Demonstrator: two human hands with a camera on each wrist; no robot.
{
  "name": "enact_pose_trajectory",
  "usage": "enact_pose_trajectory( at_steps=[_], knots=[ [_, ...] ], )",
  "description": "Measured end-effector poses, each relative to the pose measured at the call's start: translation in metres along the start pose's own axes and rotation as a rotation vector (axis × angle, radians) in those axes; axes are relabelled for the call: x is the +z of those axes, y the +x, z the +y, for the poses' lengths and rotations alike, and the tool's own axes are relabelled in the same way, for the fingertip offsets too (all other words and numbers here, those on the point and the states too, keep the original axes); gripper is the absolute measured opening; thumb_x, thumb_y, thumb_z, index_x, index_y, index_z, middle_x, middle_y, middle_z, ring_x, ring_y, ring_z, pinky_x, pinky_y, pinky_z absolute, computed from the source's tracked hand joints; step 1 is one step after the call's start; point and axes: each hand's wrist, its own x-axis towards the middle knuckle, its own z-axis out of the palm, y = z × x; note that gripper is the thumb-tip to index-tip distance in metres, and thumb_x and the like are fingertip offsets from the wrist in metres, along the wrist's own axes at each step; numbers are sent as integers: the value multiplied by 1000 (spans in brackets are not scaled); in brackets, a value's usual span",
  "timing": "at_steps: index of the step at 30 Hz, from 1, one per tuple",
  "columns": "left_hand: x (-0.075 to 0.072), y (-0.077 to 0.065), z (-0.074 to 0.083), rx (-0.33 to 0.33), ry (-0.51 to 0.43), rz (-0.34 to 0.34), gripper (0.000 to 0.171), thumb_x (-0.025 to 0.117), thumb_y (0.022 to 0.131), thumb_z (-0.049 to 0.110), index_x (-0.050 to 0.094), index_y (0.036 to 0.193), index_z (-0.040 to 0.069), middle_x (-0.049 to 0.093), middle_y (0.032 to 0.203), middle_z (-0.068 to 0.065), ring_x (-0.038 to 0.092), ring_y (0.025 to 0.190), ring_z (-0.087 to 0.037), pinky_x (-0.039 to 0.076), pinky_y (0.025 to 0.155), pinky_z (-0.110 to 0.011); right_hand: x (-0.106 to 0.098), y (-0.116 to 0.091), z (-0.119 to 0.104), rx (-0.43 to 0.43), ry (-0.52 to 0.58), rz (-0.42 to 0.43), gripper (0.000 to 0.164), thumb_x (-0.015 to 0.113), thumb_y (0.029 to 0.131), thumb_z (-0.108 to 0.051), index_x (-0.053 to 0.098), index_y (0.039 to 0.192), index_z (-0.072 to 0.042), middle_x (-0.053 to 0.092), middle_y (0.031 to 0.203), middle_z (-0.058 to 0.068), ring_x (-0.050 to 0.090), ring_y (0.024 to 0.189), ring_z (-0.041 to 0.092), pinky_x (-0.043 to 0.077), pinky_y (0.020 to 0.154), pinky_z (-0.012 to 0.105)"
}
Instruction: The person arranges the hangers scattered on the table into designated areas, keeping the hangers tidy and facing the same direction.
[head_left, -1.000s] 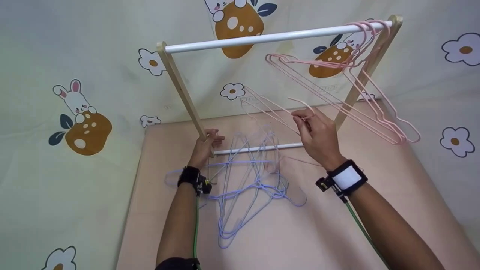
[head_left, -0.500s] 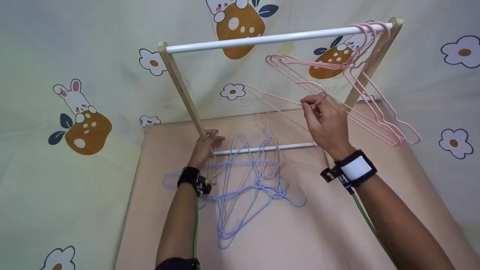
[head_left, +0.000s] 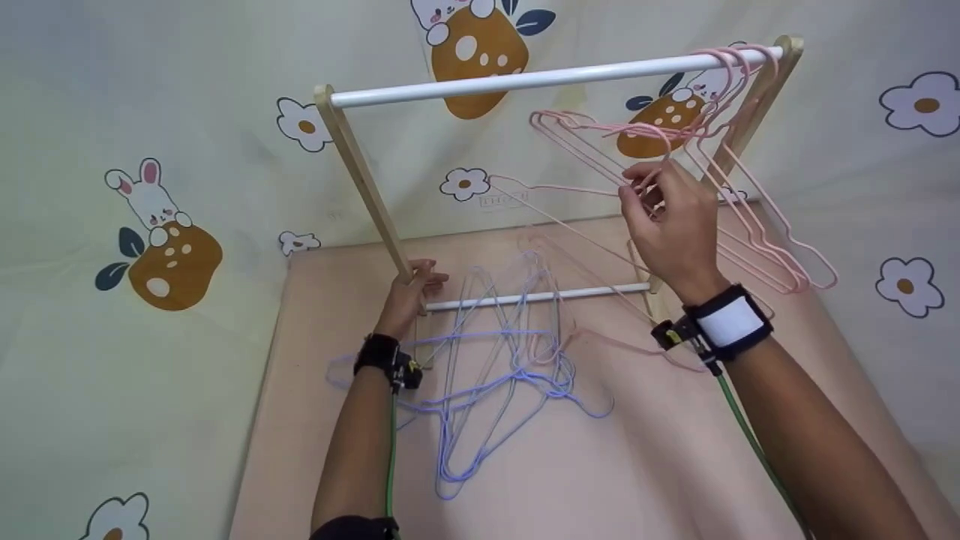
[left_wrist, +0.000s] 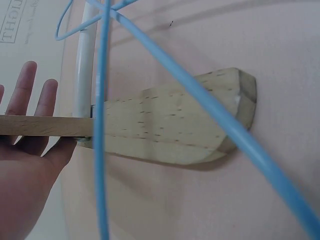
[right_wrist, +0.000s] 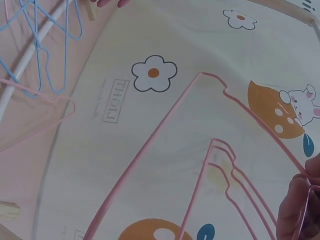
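Note:
My right hand (head_left: 675, 225) pinches a pink wire hanger (head_left: 555, 187) below its hook, which points up and left beneath the top rail (head_left: 525, 79). In the right wrist view, the held hanger (right_wrist: 155, 137) spans the middle, with curled fingers (right_wrist: 292, 205) at the right edge. Several pink hangers (head_left: 697, 133) hang at the rail's right end, close behind this hand. At the lower left, my left hand (head_left: 409, 296) rests against the rack's wooden post (head_left: 367, 180). Its fingers (left_wrist: 46, 97) extend straight past the post in the left wrist view.
Several blue hangers (head_left: 517, 373) lie tangled on the pink surface (head_left: 600, 465), partly over the lower white bar (head_left: 592, 293). Another pink hanger (head_left: 622, 343) lies near them, under my right wrist. A patterned cloth wall (head_left: 247, 375) stands behind and at both sides.
My right hand has moved up and right with the pink hanger, bringing its hook nearer the hanging ones. My left hand has stayed at the post.

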Motion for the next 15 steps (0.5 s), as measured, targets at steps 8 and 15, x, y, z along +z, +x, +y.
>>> enact_pose_trajectory(
  at_steps=[8, 15],
  knots=[
    [-1, -2, 1, -18, 58, -7, 50, 43, 102, 52, 51, 130, 11, 65, 122, -19, 55, 121, -42, 42, 74, -52, -14, 16, -6, 15, -31, 57, 17, 66, 93, -16, 69, 103, -2, 68, 86, 7, 63, 71, 13, 43, 60, 13],
    [-1, -2, 1, -21, 51, -14, 52, 44, 100, 54, 51, 129, 12, 65, 123, -18, 54, 122, -41, 40, 72, -49, -28, 35, -12, 29, -35, 121, 20, 67, 93, -17, 69, 105, -1, 69, 89, 6, 60, 72, 8, 45, 60, 13]
  ],
)
